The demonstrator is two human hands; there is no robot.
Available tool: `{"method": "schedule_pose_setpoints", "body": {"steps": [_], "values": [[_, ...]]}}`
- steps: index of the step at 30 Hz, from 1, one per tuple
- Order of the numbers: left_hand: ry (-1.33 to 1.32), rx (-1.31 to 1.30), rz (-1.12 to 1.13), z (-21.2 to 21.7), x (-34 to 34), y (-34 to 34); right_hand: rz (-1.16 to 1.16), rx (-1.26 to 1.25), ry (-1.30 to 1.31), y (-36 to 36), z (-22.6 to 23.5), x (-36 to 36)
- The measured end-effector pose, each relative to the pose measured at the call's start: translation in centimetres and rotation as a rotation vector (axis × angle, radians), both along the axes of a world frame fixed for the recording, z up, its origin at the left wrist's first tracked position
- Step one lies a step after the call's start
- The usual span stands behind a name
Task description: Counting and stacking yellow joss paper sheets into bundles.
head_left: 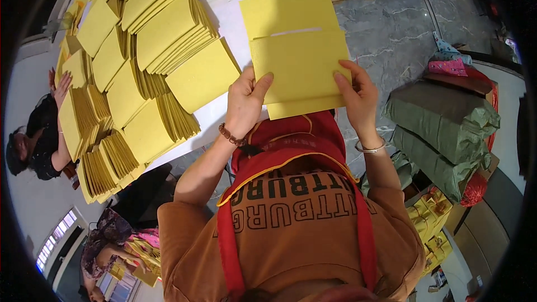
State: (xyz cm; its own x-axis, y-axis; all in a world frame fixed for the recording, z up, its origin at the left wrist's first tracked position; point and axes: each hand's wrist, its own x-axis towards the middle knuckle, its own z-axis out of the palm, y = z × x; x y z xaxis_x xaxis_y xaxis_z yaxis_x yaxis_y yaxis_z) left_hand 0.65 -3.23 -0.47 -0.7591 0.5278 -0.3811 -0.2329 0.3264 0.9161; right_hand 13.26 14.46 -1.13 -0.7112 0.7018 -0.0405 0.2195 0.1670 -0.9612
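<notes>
At a white table over grey marbled floor, left hand and right hand grip yellow paper.

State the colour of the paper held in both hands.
The paper is yellow; the head view shows it best.

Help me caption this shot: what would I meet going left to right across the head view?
Co-worker in dark clothing, stacks of yellow paper, left hand, held yellow sheet, right hand, green-wrapped bundles.
</notes>
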Motion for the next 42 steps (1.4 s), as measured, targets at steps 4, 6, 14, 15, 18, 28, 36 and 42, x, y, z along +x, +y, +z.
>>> {"method": "schedule_pose_setpoints", "body": {"steps": [4, 6, 14, 15, 18, 28, 36, 42], "values": [[0.018, -0.03, 0.007, -0.4, -0.1, -0.1, 0.002, 0.042, -0.065, 0.3, -0.2, -0.2], [-0.023, 0.013, 0.045, -0.1, 0.0, 0.0, 0.007, 0.002, -0.074, 0.3, -0.2, -0.4], [-0.1, 0.068, 0.107, 0.5, 0.1, 0.2, 0.017, 0.036, -0.12, 0.3, 0.4, -0.9], [-0.123, 0.101, 0.119, 0.5, 0.1, 0.2, 0.016, 0.05, -0.132, 0.2, 0.5, -1.0], [-0.143, 0.118, 0.128, 0.7, 0.1, 0.1, 0.013, 0.075, -0.092, 0.2, 0.1, -0.9], [0.957, -0.137, -0.046, 2.8, 0.5, 0.0, -0.004, 0.176, -0.052, 0.2, 0.1, -0.8], [1.273, -0.288, -0.52, 0.9, 1.6, 4.8, 0.069, 0.124, -0.178, 0.3, 0.1, -0.7], [1.287, -0.28, -0.502, -0.3, 1.5, 4.8, 0.121, 0.312, -0.254, 0.0, 2.2, -0.8]]}}
